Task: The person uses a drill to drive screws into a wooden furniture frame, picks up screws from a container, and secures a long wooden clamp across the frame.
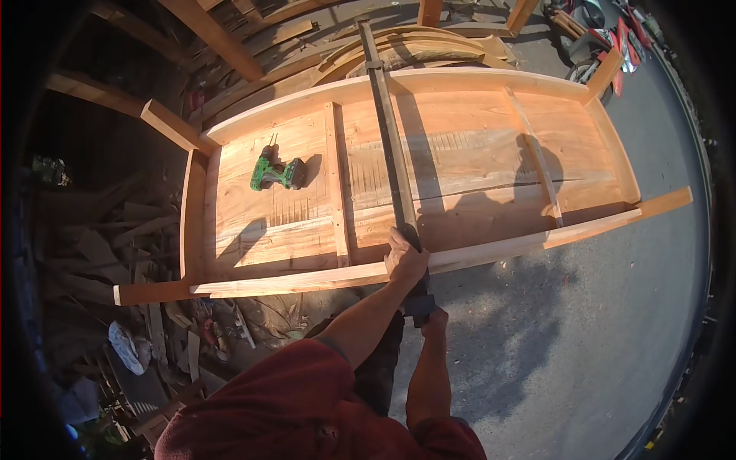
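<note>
A long dark metal bar clamp (389, 138) lies across an upturned wooden table (468, 146), running from beyond its far rail to past its near rail. My left hand (406, 257) is closed round the clamp's bar, right at the near rail. Lower down, my right hand (435, 320) is closed on the clamp's near end, just below its dark blue head (418, 305); the exact part in its fingers is mostly hidden. A green cordless drill (276, 171), fitted with a thin bit, rests on its side on the table's underside, left of the clamp.
Two cross battens (336, 184) span the table's underside, and its legs (172, 126) jut out at the corners. Curved boards (414, 50) are stacked behind it. Scrap wood (103, 257) litters the ground at left. A red motorbike (625, 46) stands at the far right, on grey paving (644, 307).
</note>
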A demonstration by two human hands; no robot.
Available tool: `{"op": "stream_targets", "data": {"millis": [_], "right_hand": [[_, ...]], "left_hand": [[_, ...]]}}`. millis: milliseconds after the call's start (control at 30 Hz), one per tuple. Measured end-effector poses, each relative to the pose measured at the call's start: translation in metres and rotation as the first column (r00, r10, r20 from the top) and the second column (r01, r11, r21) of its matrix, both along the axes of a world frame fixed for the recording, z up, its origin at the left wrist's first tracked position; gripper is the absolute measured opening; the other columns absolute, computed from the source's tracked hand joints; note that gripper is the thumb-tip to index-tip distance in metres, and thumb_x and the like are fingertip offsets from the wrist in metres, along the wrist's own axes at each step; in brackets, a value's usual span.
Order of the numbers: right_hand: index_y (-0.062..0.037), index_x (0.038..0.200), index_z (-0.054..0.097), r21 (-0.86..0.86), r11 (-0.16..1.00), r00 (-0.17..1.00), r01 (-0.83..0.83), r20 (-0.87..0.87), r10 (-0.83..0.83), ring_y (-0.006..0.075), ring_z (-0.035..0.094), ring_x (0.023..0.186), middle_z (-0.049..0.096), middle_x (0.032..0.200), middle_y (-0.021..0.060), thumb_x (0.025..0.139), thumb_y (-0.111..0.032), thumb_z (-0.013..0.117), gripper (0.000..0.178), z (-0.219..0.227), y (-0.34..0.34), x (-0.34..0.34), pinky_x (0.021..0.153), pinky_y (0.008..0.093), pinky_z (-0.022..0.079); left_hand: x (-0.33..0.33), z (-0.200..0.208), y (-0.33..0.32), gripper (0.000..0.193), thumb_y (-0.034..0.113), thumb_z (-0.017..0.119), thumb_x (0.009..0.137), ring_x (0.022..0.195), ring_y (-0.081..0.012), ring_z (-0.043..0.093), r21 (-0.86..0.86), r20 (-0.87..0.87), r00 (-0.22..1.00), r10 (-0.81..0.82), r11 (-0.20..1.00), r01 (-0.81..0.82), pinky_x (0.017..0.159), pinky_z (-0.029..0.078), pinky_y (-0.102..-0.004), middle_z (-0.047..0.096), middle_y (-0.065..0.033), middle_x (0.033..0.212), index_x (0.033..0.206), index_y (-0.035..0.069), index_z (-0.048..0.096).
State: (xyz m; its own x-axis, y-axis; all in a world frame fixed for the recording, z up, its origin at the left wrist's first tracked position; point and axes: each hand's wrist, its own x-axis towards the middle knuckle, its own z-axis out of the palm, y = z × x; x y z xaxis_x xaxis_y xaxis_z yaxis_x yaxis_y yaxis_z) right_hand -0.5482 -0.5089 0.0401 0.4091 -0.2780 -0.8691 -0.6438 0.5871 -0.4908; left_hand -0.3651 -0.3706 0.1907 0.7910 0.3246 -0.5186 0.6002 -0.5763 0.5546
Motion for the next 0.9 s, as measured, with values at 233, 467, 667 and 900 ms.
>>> {"op": "stream_targets", "data": {"millis": [233, 467, 667, 900], "right_hand": [[-0.0018, 0.109, 0.064, 0.386, 0.918, 0.995, 0.085, -0.074, -0.061, 0.0265, 0.067, 0.087, 0.068, 0.097, 0.0133, 0.1, -0.026, 0.052, 0.029, 0.05, 0.005, -0.012, 0.077, 0.0431, 0.054], [-0.0119, 0.098, 0.053, 0.593, 0.587, 0.832, 0.551, -0.337, -0.441, 0.0194, 0.051, 0.063, 0.052, 0.079, 0.0073, 0.103, -0.026, 0.046, 0.017, 0.135, 0.067, -0.006, 0.055, 0.0345, 0.045], [-0.0144, 0.08, 0.049, 0.41, 0.597, 0.716, 0.689, -0.51, -0.476, 0.0111, 0.043, 0.05, 0.045, 0.064, -0.0013, 0.099, -0.035, 0.049, 0.028, 0.129, 0.098, 0.008, 0.043, 0.0289, 0.033], [-0.0162, 0.077, 0.054, -0.395, 0.914, 0.996, -0.088, -0.036, 0.081, 0.0149, 0.047, 0.045, 0.041, 0.055, 0.0006, 0.089, -0.018, 0.059, 0.014, -0.015, 0.142, -0.097, 0.038, 0.0341, 0.032]], "left_hand": [[0.01, 0.003, -0.016, 0.064, 0.037, 0.069, 0.083, 0.099, -0.0455, 0.065, 0.153, -0.074, 0.997, 0.033, 0.988, -0.022, 0.083, 0.056, -0.0511, 0.052, -0.0268, 0.114, 0.122, -0.001, 0.035], [0.01, 0.001, -0.021, 0.063, 0.039, 0.07, 0.082, 0.101, -0.0478, 0.063, 0.18, 0.004, 1.0, 0.007, 0.984, -0.008, 0.084, 0.053, -0.0545, 0.052, -0.0288, 0.118, 0.118, 0.002, 0.035], [0.04, -0.032, -0.008, 0.074, 0.045, 0.078, 0.075, 0.107, -0.0405, 0.062, 0.212, 0.054, 0.998, -0.017, 0.977, 0.005, 0.091, 0.049, -0.0523, 0.056, -0.0222, 0.117, 0.119, 0.002, 0.037], [0.127, -0.218, -0.007, 0.081, 0.053, 0.066, 0.084, 0.11, -0.0417, 0.062, -0.054, 0.199, 0.978, -0.067, 0.995, 0.079, 0.095, 0.05, -0.0493, 0.061, -0.029, 0.115, 0.128, -0.011, 0.044]]}}
